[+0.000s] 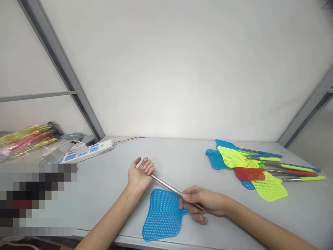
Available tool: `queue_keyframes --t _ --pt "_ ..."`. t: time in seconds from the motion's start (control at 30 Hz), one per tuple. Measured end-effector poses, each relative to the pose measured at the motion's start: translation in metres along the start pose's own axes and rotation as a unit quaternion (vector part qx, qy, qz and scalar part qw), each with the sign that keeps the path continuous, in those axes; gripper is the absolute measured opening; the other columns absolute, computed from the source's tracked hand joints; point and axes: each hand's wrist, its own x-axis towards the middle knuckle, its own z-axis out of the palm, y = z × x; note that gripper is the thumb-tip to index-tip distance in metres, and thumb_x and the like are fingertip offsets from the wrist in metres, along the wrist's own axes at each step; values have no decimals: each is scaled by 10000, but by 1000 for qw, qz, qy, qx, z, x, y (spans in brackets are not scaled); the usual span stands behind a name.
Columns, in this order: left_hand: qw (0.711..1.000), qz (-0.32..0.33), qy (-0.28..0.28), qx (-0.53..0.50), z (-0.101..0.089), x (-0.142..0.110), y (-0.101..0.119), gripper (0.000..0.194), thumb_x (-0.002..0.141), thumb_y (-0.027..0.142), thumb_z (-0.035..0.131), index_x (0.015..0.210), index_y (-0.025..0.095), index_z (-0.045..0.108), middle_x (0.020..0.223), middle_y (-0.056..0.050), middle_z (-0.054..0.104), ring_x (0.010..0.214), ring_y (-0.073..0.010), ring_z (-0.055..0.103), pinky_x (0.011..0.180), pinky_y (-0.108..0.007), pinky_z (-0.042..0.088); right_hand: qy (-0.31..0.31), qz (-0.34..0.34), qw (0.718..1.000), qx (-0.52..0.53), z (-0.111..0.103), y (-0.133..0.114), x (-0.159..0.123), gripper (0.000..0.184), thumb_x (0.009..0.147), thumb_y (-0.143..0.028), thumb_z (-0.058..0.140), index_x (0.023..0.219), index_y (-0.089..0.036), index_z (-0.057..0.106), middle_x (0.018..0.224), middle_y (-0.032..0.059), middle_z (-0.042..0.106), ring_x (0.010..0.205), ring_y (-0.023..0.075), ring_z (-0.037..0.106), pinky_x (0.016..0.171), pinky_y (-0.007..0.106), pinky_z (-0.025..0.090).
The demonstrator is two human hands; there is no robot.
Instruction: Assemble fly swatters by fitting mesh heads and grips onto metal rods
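A thin silver metal rod (166, 184) slants between my two hands above the table. Its far left end is in the curled fingers of my left hand (142, 172), palm turned up. Toward the other end, my right hand (199, 203) pinches the rod between thumb and fingers, and a short piece sticks out past them. Just below lies a blue perforated fly swatter head (163, 215), flat near the table's front edge. Its short stem points right, beside my right fingers. The rod and this head are apart.
Several fly swatters with blue, yellow and red heads lie overlapped in a pile (260, 170) at the right. A white power strip (91, 151) with a plug and cables sits at the left, near bagged colourful items (31, 137). A wall stands behind the table.
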Motion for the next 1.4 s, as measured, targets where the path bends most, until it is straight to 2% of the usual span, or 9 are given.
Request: queue_keyframes --t 0.13,0.7,0.83,0.93,1.03,1.13,1.4 --pt "1000 12 -12 2 0 -1 -2 175 759 209 319 589 167 331 444 59 218 328 -69 255 315 -189 224 3 -4 1000 -1 0 0 0 260 783 -362 452 817 -116 529 453 -68 365 350 56 423 303 158 314" --pt "1000 -9 -12 12 -3 -1 -14 227 767 241 323 551 172 328 429 67 150 311 -74 218 300 -196 205 30 -9 999 -22 6 1 -1 279 774 -396 454 810 -127 519 435 -78 354 332 53 421 287 148 292" --pt "1000 2 -9 17 -1 -2 -17 235 765 248 336 542 174 325 419 73 133 298 -71 201 287 -194 185 39 4 999 -23 8 -2 -3 272 776 -397 449 801 -134 513 441 -83 316 317 34 362 278 139 248" --pt "1000 15 7 15 -2 -3 -24 238 756 244 360 532 175 318 410 79 127 285 -64 190 276 -190 161 43 27 999 -18 9 -3 -6 259 774 -397 453 813 -146 504 451 -92 268 311 10 260 267 123 162" --pt "999 12 52 9 -5 -1 -31 254 752 232 367 513 179 297 399 85 112 270 -56 179 266 -187 136 49 36 998 -24 10 -3 -9 257 781 -401 438 816 -154 496 437 -100 240 305 7 182 259 123 103" --pt "997 13 77 7 -7 0 -37 269 754 216 362 501 180 278 390 89 101 258 -51 171 263 -189 119 56 40 997 -28 10 -1 -9 249 785 -401 428 808 -161 488 419 -104 232 296 10 152 252 129 90" --pt "994 47 94 11 -3 -3 -40 283 758 181 357 493 180 257 383 90 93 247 -44 151 259 -191 93 60 32 997 -36 11 0 -8 215 781 -377 441 786 -164 472 412 -103 252 290 12 151 246 134 89"
